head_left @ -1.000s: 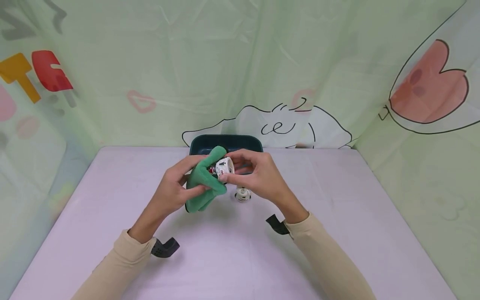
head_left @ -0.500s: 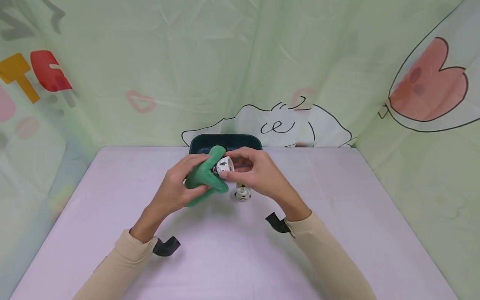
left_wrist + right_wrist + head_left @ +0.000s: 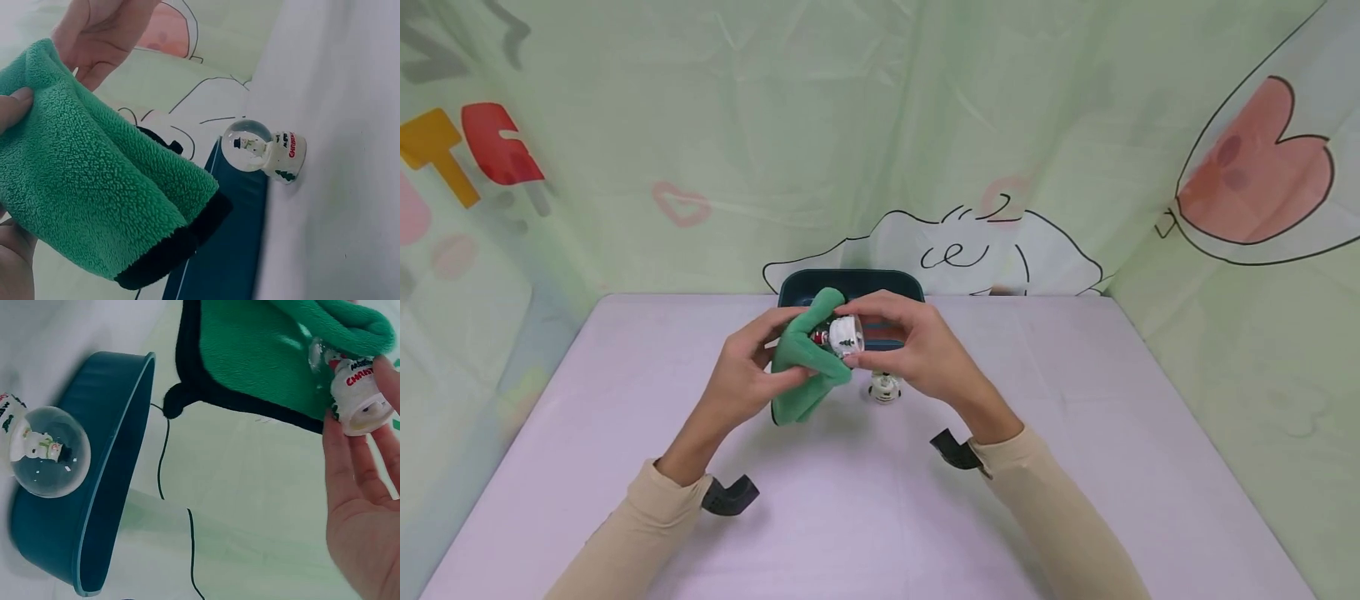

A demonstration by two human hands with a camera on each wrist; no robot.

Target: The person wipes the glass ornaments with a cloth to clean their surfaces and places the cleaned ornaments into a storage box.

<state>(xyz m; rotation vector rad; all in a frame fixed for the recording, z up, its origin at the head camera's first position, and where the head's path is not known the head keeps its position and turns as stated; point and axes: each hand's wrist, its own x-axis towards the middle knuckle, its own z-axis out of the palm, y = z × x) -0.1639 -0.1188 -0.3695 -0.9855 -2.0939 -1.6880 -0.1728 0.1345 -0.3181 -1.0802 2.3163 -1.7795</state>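
My left hand point(image 3: 741, 367) grips a folded green towel point(image 3: 797, 354) with a black border, wrapped partly round the glass dome of a snow globe. My right hand point(image 3: 921, 342) pinches that snow globe point(image 3: 846, 336) by its white base between thumb and fingers. The globe lies on its side in the air, dome toward the towel. Red lettering shows on its base point(image 3: 357, 394) in the right wrist view; the towel hides most of the dome. A second snow globe point(image 3: 275, 153), with a snowman inside, stands on the table below the hands.
Behind the hands, a dark teal bin point(image 3: 84, 544) stands at the table's back edge, against a printed pale green curtain point(image 3: 850, 125). The lilac tabletop point(image 3: 820, 533) spreads under both forearms. A black wrist mount point(image 3: 730, 496) juts from the left sleeve.
The held snow globe has turned about its base, so a small green tree now faces up. The towel pressed closer round it half a second ago and has loosened slightly. The standing globe has not moved.
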